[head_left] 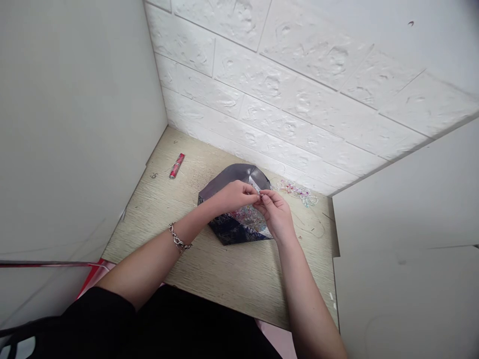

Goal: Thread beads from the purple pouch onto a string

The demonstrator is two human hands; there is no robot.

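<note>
White brick backed the counter (232, 279). Left hand (232, 197) and right hand (279, 214) met directly above a dark box (227, 234) of beads (249, 217), fingers (266, 195) pinched closed on a small piece (259, 193) between them.

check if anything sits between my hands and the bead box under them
Nothing visible does: the left hand and the right hand meet fingertip to fingertip right above the open dark box, with the beads uncovered beneath them.

Red tube (176, 165) lies far left on wooden surface (224, 269), small metal bit (153, 175) near it; white brick wall (299, 99) behind.
</note>
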